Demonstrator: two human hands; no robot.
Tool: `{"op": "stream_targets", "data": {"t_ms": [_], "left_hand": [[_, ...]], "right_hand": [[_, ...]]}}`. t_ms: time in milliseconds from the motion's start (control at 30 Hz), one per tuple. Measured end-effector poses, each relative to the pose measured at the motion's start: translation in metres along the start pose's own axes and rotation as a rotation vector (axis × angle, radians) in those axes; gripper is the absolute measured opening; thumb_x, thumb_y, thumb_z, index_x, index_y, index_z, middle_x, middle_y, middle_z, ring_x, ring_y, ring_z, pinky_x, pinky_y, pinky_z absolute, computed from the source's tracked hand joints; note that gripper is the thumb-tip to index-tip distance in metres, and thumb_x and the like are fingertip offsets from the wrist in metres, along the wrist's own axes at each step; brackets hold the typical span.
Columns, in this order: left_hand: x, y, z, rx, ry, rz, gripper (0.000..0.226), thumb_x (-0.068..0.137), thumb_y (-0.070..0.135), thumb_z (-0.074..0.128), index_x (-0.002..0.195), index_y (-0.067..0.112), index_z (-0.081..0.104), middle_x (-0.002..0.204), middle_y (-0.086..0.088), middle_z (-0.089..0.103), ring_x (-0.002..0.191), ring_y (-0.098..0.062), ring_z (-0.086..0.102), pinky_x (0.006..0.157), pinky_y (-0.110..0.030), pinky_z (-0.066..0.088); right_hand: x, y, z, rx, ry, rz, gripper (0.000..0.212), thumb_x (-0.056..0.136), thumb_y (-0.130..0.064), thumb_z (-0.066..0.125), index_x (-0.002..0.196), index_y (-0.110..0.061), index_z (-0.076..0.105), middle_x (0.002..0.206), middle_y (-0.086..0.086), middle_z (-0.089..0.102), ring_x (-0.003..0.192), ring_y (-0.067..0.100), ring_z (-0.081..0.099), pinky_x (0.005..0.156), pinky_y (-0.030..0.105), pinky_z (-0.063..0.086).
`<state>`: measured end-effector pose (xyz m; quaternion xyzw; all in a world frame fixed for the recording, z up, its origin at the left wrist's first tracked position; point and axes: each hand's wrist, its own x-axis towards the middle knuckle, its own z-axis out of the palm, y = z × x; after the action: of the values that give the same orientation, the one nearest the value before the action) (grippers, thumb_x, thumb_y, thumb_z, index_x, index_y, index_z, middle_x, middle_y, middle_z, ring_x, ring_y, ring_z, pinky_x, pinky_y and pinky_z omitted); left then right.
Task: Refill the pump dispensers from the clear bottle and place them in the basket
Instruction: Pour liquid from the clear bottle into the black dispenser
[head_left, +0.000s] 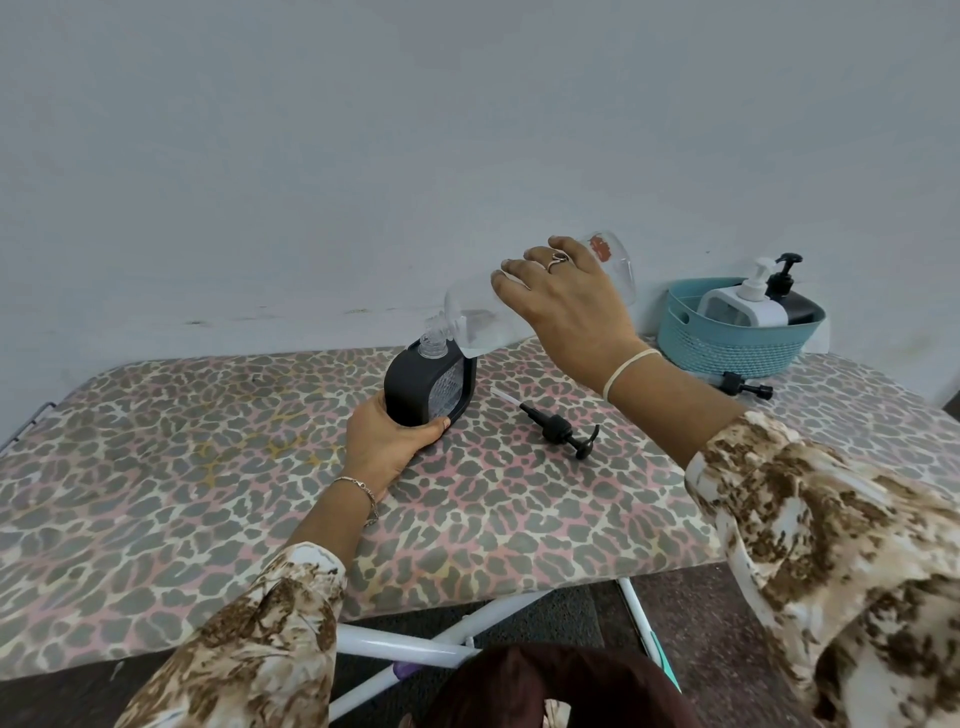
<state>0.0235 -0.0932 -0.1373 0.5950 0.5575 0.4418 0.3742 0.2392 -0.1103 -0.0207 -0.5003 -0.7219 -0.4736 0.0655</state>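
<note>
My left hand (387, 441) grips the base of a black dispenser (428, 387) with a clear window; it stands upright on the board with its pump off. My right hand (563, 291) holds the clear bottle (478, 317) tipped down to the left, its neck at the dispenser's open mouth, with clear liquid low inside it. The black pump head (561, 431) with its white tube lies on the board to the right of the dispenser. A teal basket (737, 343) at the far right holds a white dispenser (743, 306) and a black dispenser (789, 301).
The work surface is an ironing board with a leopard-print cover (208, 467), set against a pale wall. A second black pump part (743, 385) lies in front of the basket. White board legs (415, 649) and dark floor show below the near edge.
</note>
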Motion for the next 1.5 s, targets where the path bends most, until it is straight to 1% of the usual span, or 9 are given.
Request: {"op": "stream_targets", "data": {"t_ms": [267,433,600,667,800,1000,1233,1433,1500], "left_hand": [[0.000,0.001,0.001,-0.024,-0.019,-0.014,0.043,0.064,0.009,0.088,0.096,0.018,0.061,0.073,0.011,0.064,0.055,0.011,0.061,0.055,-0.005,0.046],[0.000,0.000,0.000,0.002,0.000,0.002,0.052,0.059,0.016,0.091,0.103,0.018,0.064,0.096,0.003,0.068,0.083,-0.007,0.065,0.080,-0.024,0.053],[0.001,-0.001,0.001,-0.005,-0.005,-0.015,0.050,0.059,0.017,0.091,0.100,0.020,0.063,0.092,0.004,0.068,0.075,0.000,0.064,0.077,-0.022,0.052],[0.001,0.000,0.001,-0.007,-0.006,-0.019,0.049,0.060,0.016,0.090,0.101,0.018,0.063,0.090,0.004,0.068,0.071,0.002,0.064,0.073,-0.018,0.053],[0.001,-0.001,0.002,-0.030,-0.026,-0.024,0.044,0.065,0.007,0.086,0.099,0.016,0.059,0.073,0.010,0.063,0.051,0.011,0.060,0.051,-0.004,0.045],[0.001,-0.002,0.001,-0.007,0.003,-0.017,0.060,0.059,0.016,0.091,0.111,0.012,0.063,0.105,-0.001,0.069,0.088,-0.010,0.065,0.084,-0.025,0.053],[0.002,-0.001,0.001,0.004,0.016,-0.009,0.067,0.057,0.018,0.092,0.117,0.010,0.062,0.115,-0.005,0.069,0.101,-0.018,0.066,0.093,-0.035,0.053],[0.001,-0.001,0.000,0.016,0.014,-0.004,0.061,0.059,0.017,0.091,0.113,0.010,0.063,0.108,-0.002,0.070,0.084,-0.008,0.065,0.084,-0.027,0.053],[0.001,-0.001,0.001,0.017,0.017,-0.003,0.060,0.058,0.018,0.091,0.112,0.011,0.064,0.108,-0.003,0.071,0.088,-0.011,0.067,0.087,-0.031,0.055]], "right_hand": [[0.002,0.001,-0.001,0.002,-0.009,-0.009,0.041,0.073,-0.001,0.057,0.112,-0.014,0.062,0.113,0.005,0.068,0.104,0.028,0.063,0.101,0.042,0.041],[0.004,0.003,-0.001,-0.020,-0.010,-0.031,0.041,0.073,-0.001,0.059,0.111,-0.015,0.062,0.112,0.005,0.068,0.104,0.027,0.063,0.101,0.041,0.041],[0.007,0.004,-0.002,-0.032,-0.010,-0.052,0.039,0.076,0.000,0.055,0.111,-0.015,0.062,0.111,0.004,0.068,0.104,0.026,0.063,0.101,0.041,0.040],[0.007,0.005,-0.003,-0.037,-0.016,-0.058,0.040,0.077,0.000,0.050,0.112,-0.015,0.062,0.112,0.004,0.068,0.105,0.026,0.062,0.102,0.041,0.040],[0.009,0.006,-0.007,-0.031,-0.031,-0.070,0.042,0.078,-0.001,0.043,0.112,-0.015,0.062,0.111,0.004,0.068,0.104,0.026,0.062,0.102,0.041,0.039],[0.012,0.007,-0.010,-0.035,-0.044,-0.091,0.041,0.077,-0.001,0.044,0.112,-0.016,0.062,0.112,0.004,0.068,0.104,0.027,0.063,0.102,0.040,0.039],[0.015,0.011,-0.010,-0.045,-0.035,-0.114,0.041,0.078,0.001,0.042,0.111,-0.015,0.061,0.111,0.005,0.068,0.105,0.027,0.063,0.102,0.041,0.038],[0.019,0.013,-0.007,-0.059,-0.012,-0.149,0.036,0.078,-0.001,0.059,0.110,-0.016,0.062,0.110,0.005,0.069,0.103,0.027,0.064,0.102,0.041,0.039],[0.020,0.015,-0.007,-0.057,-0.010,-0.158,0.035,0.078,-0.002,0.060,0.110,-0.017,0.061,0.110,0.004,0.068,0.103,0.026,0.064,0.103,0.041,0.038]]}}
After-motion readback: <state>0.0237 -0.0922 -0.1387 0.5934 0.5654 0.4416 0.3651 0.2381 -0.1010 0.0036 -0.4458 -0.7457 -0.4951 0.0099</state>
